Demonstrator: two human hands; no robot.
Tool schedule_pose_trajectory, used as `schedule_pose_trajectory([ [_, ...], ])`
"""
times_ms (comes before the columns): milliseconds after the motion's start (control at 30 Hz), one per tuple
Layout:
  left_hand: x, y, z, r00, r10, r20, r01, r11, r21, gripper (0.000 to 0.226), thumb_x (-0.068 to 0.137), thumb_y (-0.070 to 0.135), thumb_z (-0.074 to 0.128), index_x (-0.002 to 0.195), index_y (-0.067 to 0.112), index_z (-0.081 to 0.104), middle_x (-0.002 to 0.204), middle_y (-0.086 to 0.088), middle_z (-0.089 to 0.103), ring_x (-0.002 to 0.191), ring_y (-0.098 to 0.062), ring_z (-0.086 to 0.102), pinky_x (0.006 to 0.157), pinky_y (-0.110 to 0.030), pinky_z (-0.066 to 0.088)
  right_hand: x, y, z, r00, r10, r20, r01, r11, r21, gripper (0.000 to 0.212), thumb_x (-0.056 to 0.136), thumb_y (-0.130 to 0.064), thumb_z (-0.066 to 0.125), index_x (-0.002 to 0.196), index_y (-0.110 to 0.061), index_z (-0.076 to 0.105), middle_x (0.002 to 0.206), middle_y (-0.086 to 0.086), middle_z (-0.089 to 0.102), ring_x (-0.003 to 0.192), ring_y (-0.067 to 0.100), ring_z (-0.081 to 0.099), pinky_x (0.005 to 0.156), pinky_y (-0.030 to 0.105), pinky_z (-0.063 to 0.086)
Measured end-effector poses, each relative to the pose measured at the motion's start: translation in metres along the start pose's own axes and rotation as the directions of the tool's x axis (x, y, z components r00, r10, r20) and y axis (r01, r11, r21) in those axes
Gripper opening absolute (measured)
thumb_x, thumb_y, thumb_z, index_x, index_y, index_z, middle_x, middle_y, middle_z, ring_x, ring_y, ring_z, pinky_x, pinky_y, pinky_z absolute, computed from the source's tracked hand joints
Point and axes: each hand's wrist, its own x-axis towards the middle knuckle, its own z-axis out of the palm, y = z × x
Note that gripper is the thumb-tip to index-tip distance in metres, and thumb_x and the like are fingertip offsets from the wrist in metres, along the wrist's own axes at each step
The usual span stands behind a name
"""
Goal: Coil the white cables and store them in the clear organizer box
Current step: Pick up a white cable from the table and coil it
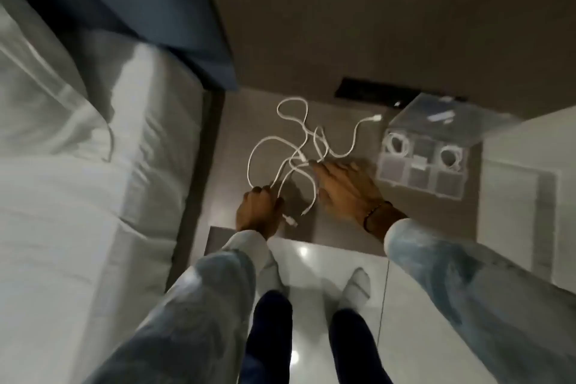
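I observe the scene from the head camera, looking down on a dark desk (349, 227) beside a bed (78, 165). A tangle of white cables (299, 146) lies loose on the desk, its loops spread between both hands and up toward the wall. My left hand (258, 212) is clenched around strands at the near left of the tangle; a plug end (290, 222) hangs just beside its fingers. My right hand (346, 187) lies flat and released, fingers extended, fingertips touching the strands at the centre of the tangle. A dark band (375, 212) sits at that wrist. Both sleeves are pale denim.

The box (420, 171) stands on the desk just right of the right hand, its clear lid (442, 121) raised toward the wall. It is divided into compartments. One coiled white cable (396, 143) lies in the far-left compartment, another coil (448, 157) in the far-right one. The near-row compartments look bare, though blur limits certainty. One free plug (375, 118) of the tangle rests near the box's far-left corner, apart from it.

Below the desk edge, a glossy floor (311, 262) and two feet show.
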Motion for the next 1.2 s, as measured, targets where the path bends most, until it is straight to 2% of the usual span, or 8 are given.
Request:
schedule_pose_trajectory([
  [133,0.038,-0.009,0.045,0.985,-0.166,-0.053,0.148,0.956,-0.252,0.025,0.097,0.028,0.051,0.107,0.012,0.068,0.105,-0.014,0.07,0.096,-0.036,0.067,0.084,-0.044,0.057,0.03,-0.002,0.057,1.0,0.021,0.018,-0.024,0.982,0.187,0.067,0.09,-0.014,0.051,0.154,-0.022,0.035,0.153,0.003,0.049,0.138,0.025,0.047,0.112,0.043,0.038],
  [300,0.03,-0.008,0.035,0.982,0.079,-0.169,-0.139,0.914,-0.381,0.013,0.093,0.006,0.056,0.09,0.015,0.064,0.076,-0.001,0.063,0.063,-0.013,0.053,0.057,-0.008,0.038,0.028,-0.01,0.054,0.991,0.047,-0.122,-0.021,0.978,0.207,0.063,0.087,-0.021,0.061,0.149,-0.025,0.047,0.147,0.0,0.054,0.134,0.024,0.05,0.108,0.046,0.039],
  [400,0.001,0.005,-0.012,0.929,0.298,-0.22,-0.362,0.855,-0.371,0.013,0.097,0.015,0.056,0.099,0.015,0.069,0.068,0.009,0.063,0.057,-0.005,0.052,0.057,-0.015,0.04,0.019,-0.018,0.019,0.977,0.032,-0.209,0.035,0.95,0.309,0.048,0.086,-0.021,0.07,0.134,-0.023,0.065,0.138,0.001,0.063,0.129,0.024,0.056,0.108,0.042,0.041],
  [567,-0.029,0.029,-0.109,0.916,0.38,-0.128,-0.401,0.86,-0.317,0.024,0.1,0.031,0.053,0.085,0.02,0.067,0.056,0.012,0.05,0.055,-0.004,0.049,0.061,-0.027,0.037,0.001,-0.019,-0.065,0.933,0.233,-0.274,-0.008,0.775,0.632,0.016,0.089,-0.015,0.07,0.1,-0.014,0.082,0.099,0.006,0.081,0.091,0.024,0.074,0.084,0.039,0.059],
  [700,-0.052,0.063,-0.193,0.921,0.389,-0.013,-0.384,0.903,-0.195,0.027,0.102,0.025,0.05,0.085,0.017,0.069,0.067,0.007,0.054,0.068,-0.018,0.051,0.068,-0.03,0.042,-0.027,-0.01,-0.132,0.866,0.332,-0.375,-0.015,0.765,0.644,0.012,0.088,-0.014,0.071,0.097,-0.012,0.08,0.098,0.006,0.079,0.089,0.022,0.072,0.081,0.034,0.059],
  [867,-0.102,0.124,-0.279,0.928,0.363,0.083,-0.308,0.873,-0.379,0.022,0.102,0.004,0.045,0.096,0.006,0.066,0.056,0.009,0.054,0.041,0.006,0.048,0.045,-0.007,0.035,-0.064,0.004,-0.219,0.876,0.314,-0.366,-0.022,0.784,0.62,0.008,0.086,-0.016,0.073,0.088,-0.014,0.081,0.086,0.004,0.08,0.077,0.018,0.072,0.076,0.034,0.061],
  [1067,-0.151,0.177,-0.344,0.924,0.38,-0.038,-0.372,0.874,-0.313,0.022,0.096,0.0,0.048,0.091,0.003,0.069,0.064,0.004,0.053,0.05,0.002,0.05,0.052,-0.014,0.039,-0.105,0.025,-0.314,0.842,0.297,-0.451,0.0,0.836,0.549,0.011,0.075,-0.028,0.085,0.08,-0.019,0.082,0.076,-0.003,0.079,0.069,0.011,0.071,0.066,0.023,0.055],
  [1200,-0.182,0.211,-0.374,0.925,0.36,0.121,-0.31,0.9,-0.307,0.031,0.096,0.001,0.04,0.08,0.01,0.064,0.06,-0.002,0.052,0.052,-0.013,0.043,0.045,-0.02,0.036,-0.131,0.036,-0.356,0.799,0.337,-0.498,0.052,0.786,0.616,0.013,0.073,-0.028,0.089,0.079,-0.018,0.082,0.075,-0.003,0.079,0.068,0.007,0.07,0.069,0.023,0.057],
])
